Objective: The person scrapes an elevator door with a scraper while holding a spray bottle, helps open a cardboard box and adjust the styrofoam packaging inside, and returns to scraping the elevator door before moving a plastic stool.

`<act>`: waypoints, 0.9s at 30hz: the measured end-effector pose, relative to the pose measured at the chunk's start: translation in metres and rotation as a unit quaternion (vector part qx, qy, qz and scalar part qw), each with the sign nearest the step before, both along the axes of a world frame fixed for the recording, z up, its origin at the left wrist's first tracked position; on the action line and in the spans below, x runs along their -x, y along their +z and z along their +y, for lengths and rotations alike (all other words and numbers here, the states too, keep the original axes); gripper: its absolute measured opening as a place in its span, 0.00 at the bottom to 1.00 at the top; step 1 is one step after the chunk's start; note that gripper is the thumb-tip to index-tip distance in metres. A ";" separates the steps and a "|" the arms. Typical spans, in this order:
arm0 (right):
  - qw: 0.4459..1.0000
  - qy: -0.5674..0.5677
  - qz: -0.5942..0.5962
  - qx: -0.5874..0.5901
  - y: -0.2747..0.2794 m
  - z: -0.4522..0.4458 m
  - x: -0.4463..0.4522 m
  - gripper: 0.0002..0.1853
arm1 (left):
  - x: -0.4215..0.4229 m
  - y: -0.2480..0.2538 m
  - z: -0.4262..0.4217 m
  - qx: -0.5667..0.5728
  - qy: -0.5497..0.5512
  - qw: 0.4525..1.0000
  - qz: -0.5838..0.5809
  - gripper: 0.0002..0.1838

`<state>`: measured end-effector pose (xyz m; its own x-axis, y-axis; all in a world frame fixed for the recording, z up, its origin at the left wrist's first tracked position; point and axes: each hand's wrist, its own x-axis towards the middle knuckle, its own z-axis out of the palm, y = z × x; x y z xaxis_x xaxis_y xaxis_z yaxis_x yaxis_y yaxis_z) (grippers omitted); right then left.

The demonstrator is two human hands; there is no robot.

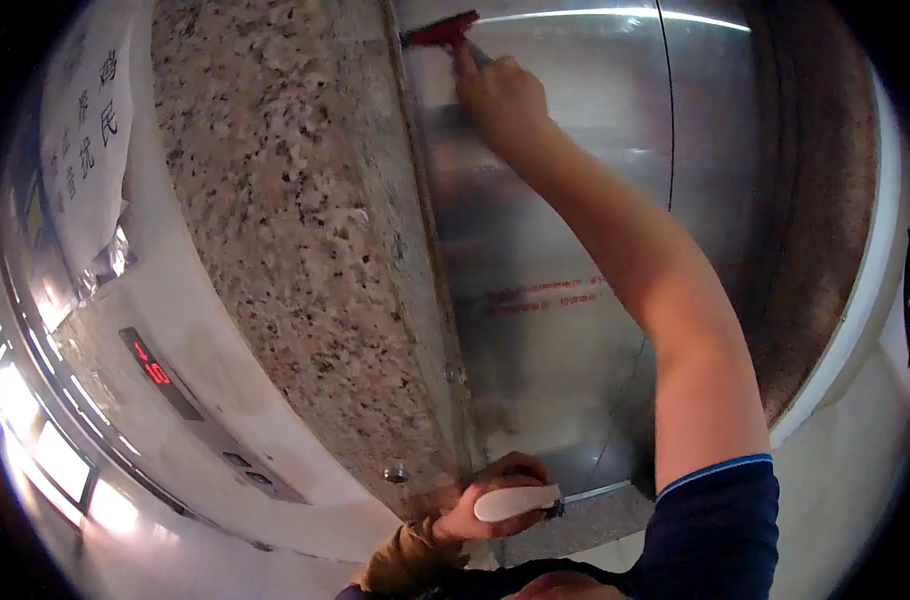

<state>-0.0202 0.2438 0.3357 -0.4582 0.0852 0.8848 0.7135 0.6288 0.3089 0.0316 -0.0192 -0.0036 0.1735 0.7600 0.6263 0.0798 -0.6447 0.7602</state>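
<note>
Raised to the top of the metal elevator doors (535, 220), my right hand (505, 95) is closed around the handle of a red squeegee (443, 30). The squeegee's head is at the upper left edge of the door, next to the stone frame. Low in front of my body, my left hand (480, 510) is wrapped round a white-handled tool (518, 502) with a dark end. Over the left wrist lies a brown cloth or sleeve (405, 557). Red printed lettering (550, 300) shows on the door near my right forearm.
Speckled granite (285, 200) frames the doors on the left. Beside it, the white wall carries a call panel (210, 415) with a red display and a paper notice (85, 130). Brown stone (825, 200) borders the right side. Bright windows (60, 460) show at far left.
</note>
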 end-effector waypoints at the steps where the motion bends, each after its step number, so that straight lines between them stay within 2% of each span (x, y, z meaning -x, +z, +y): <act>1: 1.000 -0.015 0.002 0.019 0.015 0.001 0.015 0.27 | 0.003 -0.002 0.001 0.002 -0.001 1.000 -0.002 0.21; 2: 1.000 -0.017 0.002 0.018 0.027 0.007 0.021 0.27 | 0.008 -0.001 0.001 0.002 -0.003 1.000 -0.002 0.21; 4: 0.994 -0.032 -0.081 -0.067 0.047 0.009 0.019 0.25 | 0.020 0.001 0.001 0.016 -0.036 0.999 -0.010 0.21; 5: 0.988 -0.036 -0.071 -0.133 0.049 0.007 0.005 0.19 | 0.027 -0.005 0.004 0.015 -0.038 0.999 -0.010 0.21; 8: 0.990 -0.070 -0.083 -0.094 0.020 0.004 0.001 0.14 | 0.044 -0.016 0.010 0.009 -0.055 0.998 0.001 0.25; 9: 0.990 -0.070 -0.082 -0.095 0.016 0.006 0.000 0.14 | 0.047 -0.010 0.010 0.041 -0.063 0.997 -0.011 0.27; 10: 0.992 -0.037 -0.082 -0.088 0.013 0.009 -0.002 0.15 | 0.049 -0.007 0.011 0.073 -0.071 0.995 -0.022 0.28; 12: 0.993 -0.004 -0.081 -0.082 0.016 0.013 -0.009 0.17 | 0.049 -0.016 0.014 0.062 -0.074 0.995 -0.013 0.30; 13: 0.987 0.124 -0.022 0.095 0.022 0.013 -0.016 0.22 | 0.049 -0.018 0.015 0.052 -0.078 0.996 -0.006 0.31; 14: 0.931 0.247 0.038 0.267 0.030 0.013 -0.023 0.32 | 0.047 -0.018 0.016 0.052 -0.078 0.996 -0.005 0.31; 15: 0.842 0.311 0.088 0.431 0.038 0.003 -0.035 0.31 | 0.045 -0.015 0.016 0.064 -0.072 0.995 0.008 0.33; 16: 0.842 0.312 0.089 0.430 0.040 0.003 -0.037 0.31 | 0.044 -0.012 0.017 0.076 -0.067 0.995 0.021 0.34; 18: 0.760 0.388 0.064 0.518 0.044 0.004 -0.040 0.31 | 0.042 -0.009 0.020 0.063 -0.076 0.995 0.028 0.35; 20: 0.763 0.417 0.052 0.490 0.038 0.028 -0.031 0.29 | 0.040 -0.010 0.023 0.051 -0.086 0.994 0.034 0.36; 22: 0.676 0.479 0.082 0.555 0.036 0.035 -0.028 0.29 | 0.036 -0.015 0.022 0.037 -0.073 0.996 0.017 0.36; 23: 0.675 0.479 0.082 0.555 0.033 0.038 -0.028 0.29 | 0.034 -0.014 0.019 0.037 -0.073 0.997 0.017 0.36; 24: 0.792 0.350 0.076 0.495 0.031 0.039 -0.029 0.29 | 0.033 -0.010 0.014 0.108 -0.105 0.988 -0.030 0.38; 26: 0.881 0.210 0.066 0.419 0.023 0.040 -0.031 0.30 | 0.032 -0.011 0.012 0.178 -0.136 0.972 -0.077 0.39; 27: 0.945 0.153 0.051 0.283 0.013 0.036 -0.034 0.32 | 0.034 -0.015 0.016 0.126 -0.119 0.984 -0.034 0.39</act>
<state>0.0139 0.2799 0.3491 -0.4527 0.4364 0.7775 0.4797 0.8543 -0.2002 -0.0021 -0.0032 -0.0187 0.3297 0.8359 0.4388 -0.1073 -0.4286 0.8971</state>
